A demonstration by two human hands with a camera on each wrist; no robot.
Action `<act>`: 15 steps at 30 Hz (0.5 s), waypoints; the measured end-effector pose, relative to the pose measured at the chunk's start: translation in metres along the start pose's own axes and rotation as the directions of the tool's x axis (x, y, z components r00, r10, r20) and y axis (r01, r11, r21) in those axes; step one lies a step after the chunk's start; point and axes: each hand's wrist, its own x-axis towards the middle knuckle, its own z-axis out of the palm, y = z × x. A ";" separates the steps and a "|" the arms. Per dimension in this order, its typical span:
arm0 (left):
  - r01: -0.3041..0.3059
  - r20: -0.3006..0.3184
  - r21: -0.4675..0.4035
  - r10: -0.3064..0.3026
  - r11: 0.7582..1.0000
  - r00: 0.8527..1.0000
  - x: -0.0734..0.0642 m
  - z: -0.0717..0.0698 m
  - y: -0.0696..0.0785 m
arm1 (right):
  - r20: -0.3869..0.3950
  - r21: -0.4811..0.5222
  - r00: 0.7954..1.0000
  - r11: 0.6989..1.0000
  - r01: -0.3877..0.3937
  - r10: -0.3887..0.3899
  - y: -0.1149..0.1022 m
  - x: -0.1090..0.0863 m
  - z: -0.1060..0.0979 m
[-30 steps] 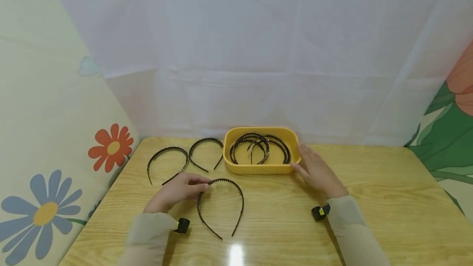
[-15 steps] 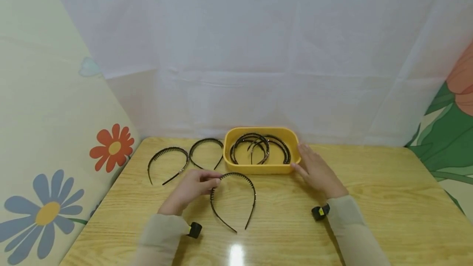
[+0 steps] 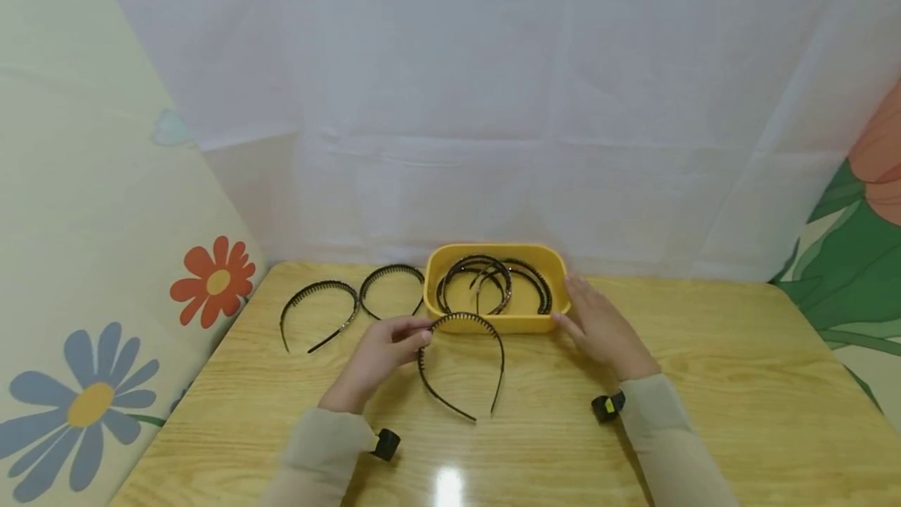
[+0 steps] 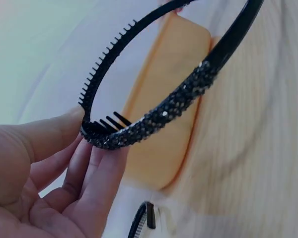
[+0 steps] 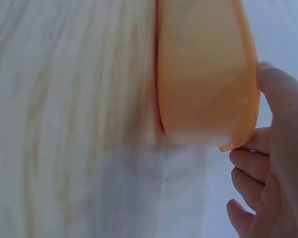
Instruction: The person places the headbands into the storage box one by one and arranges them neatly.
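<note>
My left hand (image 3: 383,354) pinches a black toothed headband (image 3: 503,362) near its top, thumb against fingers. The headband's ends point toward me, and its top overlaps the front wall of the yellow box (image 3: 450,325) in the head view. Glittery dark stones (image 4: 164,114) cover part of its band in the left wrist view. My right hand (image 3: 605,331) rests at the box's right front corner, its thumb (image 5: 280,87) at the rim and fingers along the end wall. Several black headbands (image 3: 508,292) lie overlapping inside the box.
Two more black headbands lie left of the box: one headband (image 3: 320,285) farther left, another headband (image 3: 390,267) right beside the box. The wooden table (image 3: 739,382) ends at a white cloth (image 3: 450,139) behind. Flower-patterned cloths hang at both sides.
My left hand has carried the headband rightward and away from me, up to the box's front wall in the head view. My right hand stays at the box corner.
</note>
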 end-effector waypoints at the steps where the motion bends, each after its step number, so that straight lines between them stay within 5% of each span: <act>1: -0.001 -0.004 -0.008 0.001 1.000 1.000 0.001 0.001 0.001 | 0.001 -0.003 1.000 1.000 -0.002 0.002 0.000 0.000 0.000; 15: 0.001 -0.117 -0.064 -0.008 0.998 0.993 0.022 0.010 0.034 | 0.022 -0.096 0.997 0.993 0.074 -0.072 0.004 -0.003 -0.007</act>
